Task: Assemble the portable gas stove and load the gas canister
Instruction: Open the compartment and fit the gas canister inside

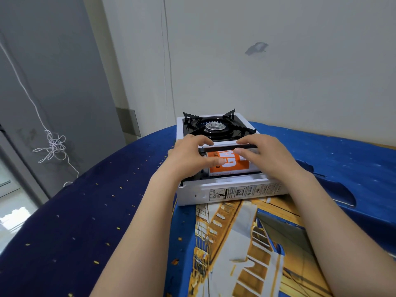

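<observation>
A white portable gas stove [233,192] sits on the blue patterned cloth [90,211], its black pan support and round burner [215,127] at the far side. In the open compartment nearest me lies an orange and white gas canister [230,166] on its side. My left hand [190,155] rests on the canister's left end, thumb across the label. My right hand [265,156] covers the right end, its fingertips on the dark edge of the compartment [227,147]. Both hands press on the canister; how far it is seated is hidden.
The cloth covers a rounded surface that drops away at the left. A white wall stands close behind the stove. At the left a white tangled cord [53,144] hangs in front of a grey door [53,82].
</observation>
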Tool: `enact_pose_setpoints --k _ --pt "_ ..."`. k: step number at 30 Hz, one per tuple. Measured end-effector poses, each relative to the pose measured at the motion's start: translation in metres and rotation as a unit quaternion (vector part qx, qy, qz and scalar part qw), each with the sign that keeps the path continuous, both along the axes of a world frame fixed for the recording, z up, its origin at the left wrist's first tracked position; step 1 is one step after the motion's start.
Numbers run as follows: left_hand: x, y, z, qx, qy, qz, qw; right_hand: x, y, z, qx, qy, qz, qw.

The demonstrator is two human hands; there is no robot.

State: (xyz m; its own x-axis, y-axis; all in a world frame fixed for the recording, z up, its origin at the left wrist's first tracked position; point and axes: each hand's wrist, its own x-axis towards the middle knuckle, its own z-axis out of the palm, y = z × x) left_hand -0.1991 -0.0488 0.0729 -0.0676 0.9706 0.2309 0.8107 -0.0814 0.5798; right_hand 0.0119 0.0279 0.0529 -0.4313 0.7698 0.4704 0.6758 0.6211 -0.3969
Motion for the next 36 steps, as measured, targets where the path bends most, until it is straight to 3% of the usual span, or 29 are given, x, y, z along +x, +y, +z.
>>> enact_pose_setpoints --k 4,12,20,27,36 --pt "0.014 -0.009 -0.003 0.024 0.035 -0.022 0.999 0.001 -0.013 0.003 0.035 0.001 -0.002 0.999" --pt "0.028 -0.028 -0.013 -0.024 0.094 -0.087 0.992 0.005 -0.037 0.001 0.121 0.044 -0.011 0.992" --pt "0.031 -0.034 -0.02 0.009 0.092 -0.107 0.99 0.003 -0.058 -0.03 0.224 0.045 -0.047 0.972" --pt "0.033 -0.033 -0.019 0.098 0.11 -0.049 0.988 0.005 -0.064 -0.046 0.246 0.057 -0.051 0.966" --pt "0.037 -0.026 -0.032 0.256 0.183 0.04 0.948 0.002 -0.06 -0.053 0.25 0.055 -0.058 0.965"
